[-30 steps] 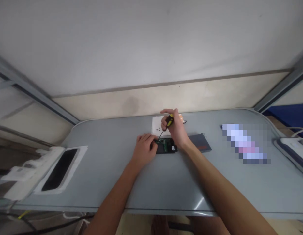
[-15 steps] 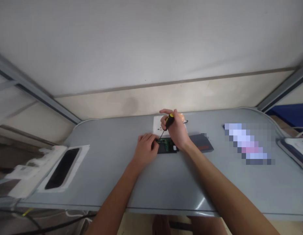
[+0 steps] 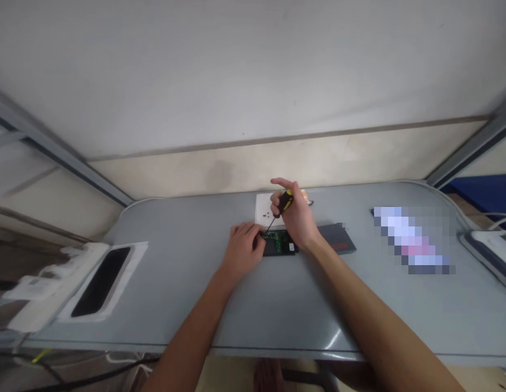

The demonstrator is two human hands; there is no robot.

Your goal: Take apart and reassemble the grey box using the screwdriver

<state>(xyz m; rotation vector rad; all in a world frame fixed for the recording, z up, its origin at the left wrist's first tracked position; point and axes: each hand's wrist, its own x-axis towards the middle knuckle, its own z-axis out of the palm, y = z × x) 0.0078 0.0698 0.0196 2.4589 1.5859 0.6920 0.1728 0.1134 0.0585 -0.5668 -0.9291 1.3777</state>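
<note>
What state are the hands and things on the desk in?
Device: open, circuit board showing
Left hand: resting on device's left end
Screwdriver: tilted, tip down at circuit board
Right hand: closed around screwdriver
Dark panel: lying right of device
Paper behind device: dark specks on it
Phone: flat, screen dark
Pixelated item: cannot tell

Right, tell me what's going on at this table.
A person's right hand holds a black-and-yellow screwdriver, its shaft slanting down toward a green circuit board in a black casing. The left hand is on the casing's left end. A white sheet lies just beyond, and a dark panel lies to the right.
</note>
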